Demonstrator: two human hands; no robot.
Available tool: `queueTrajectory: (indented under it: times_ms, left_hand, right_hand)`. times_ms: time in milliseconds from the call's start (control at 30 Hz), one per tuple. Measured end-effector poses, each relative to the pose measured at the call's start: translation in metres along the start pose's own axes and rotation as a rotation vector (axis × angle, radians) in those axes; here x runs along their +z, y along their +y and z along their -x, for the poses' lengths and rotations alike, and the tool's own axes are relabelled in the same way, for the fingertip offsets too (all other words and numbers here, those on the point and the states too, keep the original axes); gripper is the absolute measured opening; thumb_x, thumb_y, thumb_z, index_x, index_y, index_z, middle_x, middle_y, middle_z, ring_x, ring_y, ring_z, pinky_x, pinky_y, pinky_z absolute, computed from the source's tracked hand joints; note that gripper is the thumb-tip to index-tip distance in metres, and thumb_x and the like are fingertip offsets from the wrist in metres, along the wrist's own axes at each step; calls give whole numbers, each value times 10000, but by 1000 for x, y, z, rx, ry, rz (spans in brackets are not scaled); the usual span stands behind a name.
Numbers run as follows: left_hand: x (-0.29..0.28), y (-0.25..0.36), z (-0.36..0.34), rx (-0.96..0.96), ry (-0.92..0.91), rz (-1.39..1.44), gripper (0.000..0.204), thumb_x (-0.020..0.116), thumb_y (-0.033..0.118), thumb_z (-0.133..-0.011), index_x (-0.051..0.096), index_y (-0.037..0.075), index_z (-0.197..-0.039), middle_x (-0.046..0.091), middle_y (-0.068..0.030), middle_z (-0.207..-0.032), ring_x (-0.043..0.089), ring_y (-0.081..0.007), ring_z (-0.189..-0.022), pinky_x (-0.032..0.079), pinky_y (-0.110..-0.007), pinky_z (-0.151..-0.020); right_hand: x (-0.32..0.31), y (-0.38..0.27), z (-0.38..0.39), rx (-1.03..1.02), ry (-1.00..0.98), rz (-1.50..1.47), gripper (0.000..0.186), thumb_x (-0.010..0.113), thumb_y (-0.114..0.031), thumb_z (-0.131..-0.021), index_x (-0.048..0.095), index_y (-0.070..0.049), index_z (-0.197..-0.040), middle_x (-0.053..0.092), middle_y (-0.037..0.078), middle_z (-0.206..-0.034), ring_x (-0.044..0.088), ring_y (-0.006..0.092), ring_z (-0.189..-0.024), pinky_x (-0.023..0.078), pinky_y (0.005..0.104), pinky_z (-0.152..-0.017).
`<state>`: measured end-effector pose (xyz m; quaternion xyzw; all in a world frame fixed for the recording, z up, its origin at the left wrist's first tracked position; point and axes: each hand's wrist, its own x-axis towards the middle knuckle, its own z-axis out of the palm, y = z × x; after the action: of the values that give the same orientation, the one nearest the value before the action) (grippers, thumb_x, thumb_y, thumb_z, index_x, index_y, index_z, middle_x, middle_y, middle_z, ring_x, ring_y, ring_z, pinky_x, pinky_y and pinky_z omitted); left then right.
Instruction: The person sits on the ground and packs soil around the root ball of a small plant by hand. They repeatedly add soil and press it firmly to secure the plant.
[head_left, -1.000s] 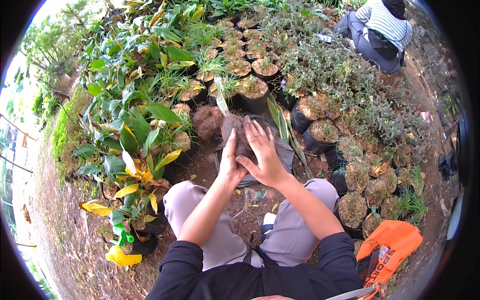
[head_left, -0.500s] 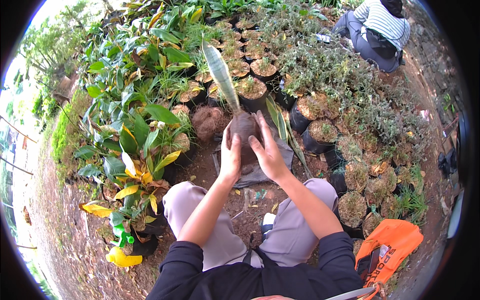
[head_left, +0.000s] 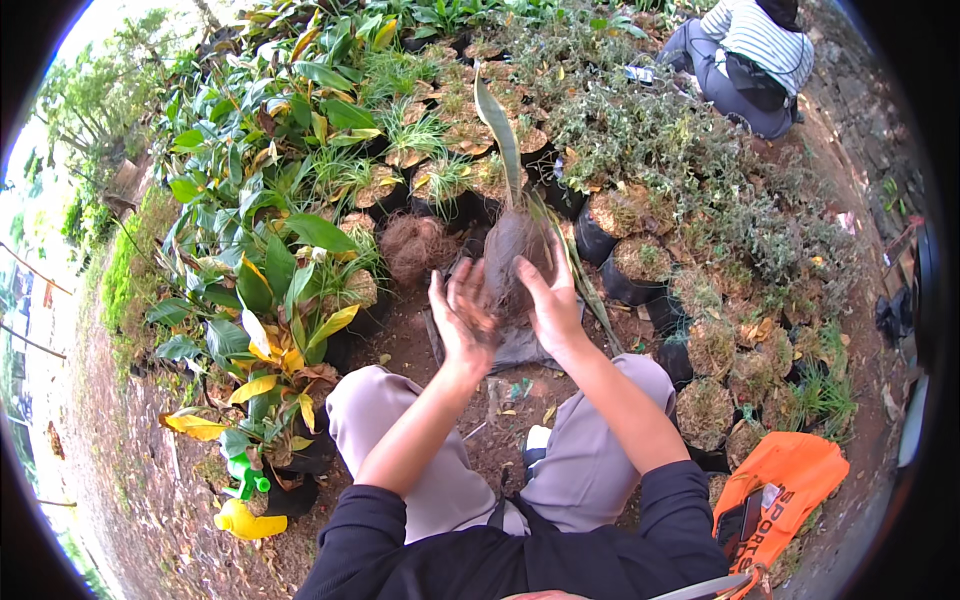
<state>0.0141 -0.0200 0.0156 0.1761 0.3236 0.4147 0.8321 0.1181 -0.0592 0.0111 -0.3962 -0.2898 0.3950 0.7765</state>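
Note:
A snake plant with one upright leaf (head_left: 497, 125) rises from a brown, soil-covered root ball (head_left: 513, 250) in front of me. My right hand (head_left: 553, 305) grips the ball from its right side, thumb in front and fingers behind. Just left of the ball, my left hand (head_left: 465, 315) is open with its fingers apart and dark soil on its palm. Whether its fingertips touch the ball is hard to tell. Beneath both hands a dark plastic sheet (head_left: 525, 350) lies on the soil.
A tangled brown fibre ball (head_left: 415, 250) sits left of the plant. Potted plants in black bags (head_left: 630, 285) crowd both sides and the back. An orange bag (head_left: 790, 490) lies at right, a yellow-green spray bottle (head_left: 245, 517) at left. A person (head_left: 755, 65) crouches at far right.
My left hand has come off the root ball and turned its palm up. The plant has shifted right and its leaf stands more upright, while my right hand keeps hold.

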Motion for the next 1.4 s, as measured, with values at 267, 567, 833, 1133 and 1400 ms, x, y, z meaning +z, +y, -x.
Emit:
queueTrajectory:
  times_ms: [267, 567, 833, 1133, 1400]
  left_hand:
    - [8, -5, -3, 103, -106, 214, 731, 298, 619, -942, 400, 66, -1408, 479, -148, -1378, 442, -289, -1284, 297, -436, -1114]
    - [-2, 0, -6, -10, -219, 158, 653, 404, 581, -929, 477, 65, -1323, 553, -137, -1286, 566, -281, -1147, 434, -429, -1016]
    - [-8, -1, -6, -80, -337, 211, 579, 429, 532, -949, 489, 87, -1315, 561, -111, -1277, 563, -250, -1150, 430, -414, -1024]
    - [-9, 7, -10, -133, -342, 224, 546, 459, 518, -945, 500, 119, -1316, 569, -97, -1274, 565, -242, -1154, 439, -418, -1022]
    - [-7, 8, -12, -140, -229, 177, 542, 502, 518, -920, 527, 123, -1291, 587, -88, -1257, 587, -244, -1130, 465, -425, -995]
  right_hand:
    - [7, 21, 15, -327, -147, 601, 805, 688, -190, -869, 203, 20, -1476, 343, 177, -1454, 356, 257, -1338, 273, 374, -1117]
    - [9, 3, 13, -552, -218, 1123, 840, 650, -437, -853, 264, 30, -1435, 340, 233, -1420, 297, 373, -1351, 224, 480, -1080]
    - [9, 2, 9, -652, -283, 954, 787, 673, -382, -855, 313, 67, -1392, 391, 254, -1378, 375, 397, -1300, 281, 453, -1090]
    - [6, -18, 2, -568, -432, 939, 846, 751, -345, -783, 329, 52, -1398, 387, 233, -1402, 372, 375, -1319, 293, 442, -1099]
    - [1, -16, 2, -543, -454, 927, 958, 839, -306, -671, 333, 30, -1412, 400, 217, -1396, 377, 361, -1322, 297, 433, -1108]
